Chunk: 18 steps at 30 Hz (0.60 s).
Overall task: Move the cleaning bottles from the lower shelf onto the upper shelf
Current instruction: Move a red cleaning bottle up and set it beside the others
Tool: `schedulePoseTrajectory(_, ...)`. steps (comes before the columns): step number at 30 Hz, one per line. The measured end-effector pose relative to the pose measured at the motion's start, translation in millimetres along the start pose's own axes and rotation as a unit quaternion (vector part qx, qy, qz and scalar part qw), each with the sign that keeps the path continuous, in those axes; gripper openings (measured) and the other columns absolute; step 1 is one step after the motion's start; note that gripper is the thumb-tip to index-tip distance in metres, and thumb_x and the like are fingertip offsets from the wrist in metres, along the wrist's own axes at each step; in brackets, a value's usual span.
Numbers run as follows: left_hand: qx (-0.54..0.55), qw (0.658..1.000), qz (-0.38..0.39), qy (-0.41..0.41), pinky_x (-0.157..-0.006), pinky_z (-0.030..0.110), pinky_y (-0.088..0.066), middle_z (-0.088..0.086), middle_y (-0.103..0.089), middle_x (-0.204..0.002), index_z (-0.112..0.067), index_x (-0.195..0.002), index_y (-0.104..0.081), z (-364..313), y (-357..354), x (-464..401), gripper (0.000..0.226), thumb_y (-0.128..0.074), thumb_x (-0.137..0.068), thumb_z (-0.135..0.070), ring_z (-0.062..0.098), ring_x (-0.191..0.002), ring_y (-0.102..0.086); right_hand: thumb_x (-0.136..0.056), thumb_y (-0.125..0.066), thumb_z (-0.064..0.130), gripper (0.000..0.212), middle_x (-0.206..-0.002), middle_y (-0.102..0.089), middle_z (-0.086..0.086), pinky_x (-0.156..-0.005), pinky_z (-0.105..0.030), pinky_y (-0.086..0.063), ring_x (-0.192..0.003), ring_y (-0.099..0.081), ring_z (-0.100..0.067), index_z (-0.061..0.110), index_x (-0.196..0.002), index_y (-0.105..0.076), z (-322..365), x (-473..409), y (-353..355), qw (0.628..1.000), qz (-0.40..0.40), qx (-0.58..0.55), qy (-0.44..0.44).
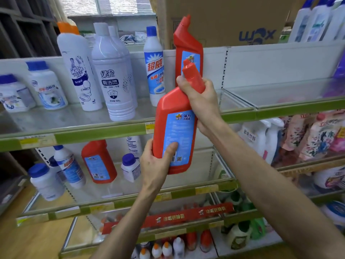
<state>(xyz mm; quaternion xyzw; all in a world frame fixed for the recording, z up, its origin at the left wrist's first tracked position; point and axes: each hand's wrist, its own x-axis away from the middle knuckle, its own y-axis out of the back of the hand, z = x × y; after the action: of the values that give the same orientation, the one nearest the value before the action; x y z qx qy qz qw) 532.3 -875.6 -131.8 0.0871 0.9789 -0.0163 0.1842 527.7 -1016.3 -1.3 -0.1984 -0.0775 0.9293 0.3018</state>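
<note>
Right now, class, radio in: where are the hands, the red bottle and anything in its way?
Both hands on red bottle: right hand at neck, left hand at base. Bottle off the shelves. Second red bottle already up; spot beside it open.

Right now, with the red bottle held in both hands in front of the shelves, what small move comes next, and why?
Probably lift the held red bottle up and onto the upper shelf, just right of the red bottle already standing there. The right hand grips its neck, the left hand supports its base, and that stretch of shelf looks bare.
</note>
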Motion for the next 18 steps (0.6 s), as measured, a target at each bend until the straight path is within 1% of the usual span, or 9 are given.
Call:
schedulePoseTrajectory(3,-0.065,0.995,-0.058,-0.039,-0.07,0.024,-0.058,-0.009,-0.074,-0.096,-0.024,-0.11,-0.062,-6.6,-5.8,-1.6,0.065,-0.071,-0.064,-0.069,0.001,-0.083,-0.071,-0.076,-0.084,0.041,0.048,-0.098,-0.072,0.001,-0.073,-0.027,-0.059,-0.081,-0.072,-0.008,0.016,-0.108,-0.059,2.4,3.7,-6.8,0.999,-0.01,-0.038,-0.015)
schedulePoseTrajectory(6,-0.038,0.998,-0.051,-0.029,-0.075,0.034,-0.062,-0.005,-0.074,-0.098,-0.02,-0.112,-0.063,-4.2,-1.1,-2.3,0.067,-0.071,-0.065,-0.068,0.007,-0.087,-0.073,-0.068,-0.085,0.048,0.047,-0.09,-0.073,0.004,-0.079,-0.037,-0.061,-0.08,-0.072,-0.011,0.02,-0.099,-0.063,6.6,0.2,-8.7,1.0,0.019,-0.008,-0.006)
schedulePoseTrajectory(8,0.023,0.999,-0.003,0.022,-0.081,0.045,-0.062,-0.001,-0.077,-0.099,-0.022,-0.109,-0.065,-2.0,5.7,-5.1,0.066,-0.072,-0.064,-0.07,0.016,-0.09,-0.075,-0.071,-0.084,0.044,0.039,-0.088,-0.074,0.002,-0.085,-0.044,-0.061,-0.081,-0.071,-0.016,0.019,-0.096,-0.067,7.9,-2.2,-7.6,0.998,0.059,-0.002,0.001)
schedulePoseTrajectory(9,0.073,0.995,0.033,0.057,-0.082,0.048,-0.062,0.002,-0.078,-0.1,-0.021,-0.108,-0.066,-2.2,7.9,-5.3,0.071,-0.075,-0.06,-0.073,0.02,-0.09,-0.076,-0.075,-0.082,0.04,0.035,-0.092,-0.075,-0.004,-0.088,-0.046,-0.06,-0.084,-0.072,-0.022,0.017,-0.097,-0.068,8.6,-2.7,-6.7,0.996,0.089,-0.009,-0.004)
schedulePoseTrajectory(11,0.19,0.967,0.109,0.131,-0.076,0.043,-0.063,0.005,-0.079,-0.098,-0.016,-0.107,-0.069,-0.6,9.7,-3.9,0.088,-0.084,-0.044,-0.075,0.022,-0.085,-0.077,-0.084,-0.076,0.032,0.027,-0.102,-0.075,-0.016,-0.089,-0.046,-0.059,-0.092,-0.071,-0.032,0.011,-0.099,-0.068,13.0,-1.6,-5.1,0.983,0.175,-0.049,-0.034)
schedulePoseTrajectory(13,0.273,0.932,0.16,0.177,-0.066,0.033,-0.063,0.005,-0.08,-0.093,-0.016,-0.097,-0.077,1.1,9.3,-0.5,0.086,-0.091,-0.031,-0.069,0.019,-0.079,-0.077,-0.086,-0.068,0.032,0.025,-0.1,-0.074,-0.016,-0.089,-0.044,-0.057,-0.095,-0.069,-0.032,0.008,-0.094,-0.067,16.6,-1.2,-4.2,0.962,0.25,-0.09,-0.07)
schedulePoseTrajectory(15,0.328,0.897,0.2,0.217,-0.065,0.034,-0.063,0.006,-0.08,-0.093,-0.02,-0.087,-0.083,4.2,9.8,2.2,0.08,-0.094,-0.022,-0.065,0.019,-0.078,-0.077,-0.084,-0.065,0.035,0.025,-0.091,-0.074,-0.012,-0.089,-0.044,-0.055,-0.095,-0.067,-0.032,0.011,-0.08,-0.072,17.6,-0.2,-5.1,0.953,0.284,-0.077,-0.067)
schedulePoseTrajectory(16,0.335,0.887,0.216,0.233,-0.069,0.038,-0.064,0.008,-0.08,-0.094,-0.021,-0.087,-0.084,8.1,10.4,2.2,0.081,-0.094,-0.02,-0.065,0.021,-0.078,-0.077,-0.083,-0.065,0.035,0.025,-0.086,-0.073,-0.011,-0.086,-0.043,-0.055,-0.09,-0.067,-0.032,0.013,-0.073,-0.072,17.0,0.2,-5.8,0.954,0.289,-0.064,-0.057)
schedulePoseTrajectory(18,0.324,0.885,0.216,0.254,-0.081,0.049,-0.061,0.012,-0.078,-0.098,-0.018,-0.102,-0.081,14.6,11.3,-2.6,0.095,-0.093,-0.023,-0.069,0.026,-0.08,-0.076,-0.08,-0.067,0.033,0.024,-0.078,-0.07,-0.012,-0.075,-0.039,-0.057,-0.075,-0.065,-0.027,0.011,-0.071,-0.069,18.5,2.8,-8.3,0.961,0.268,-0.051,-0.043)
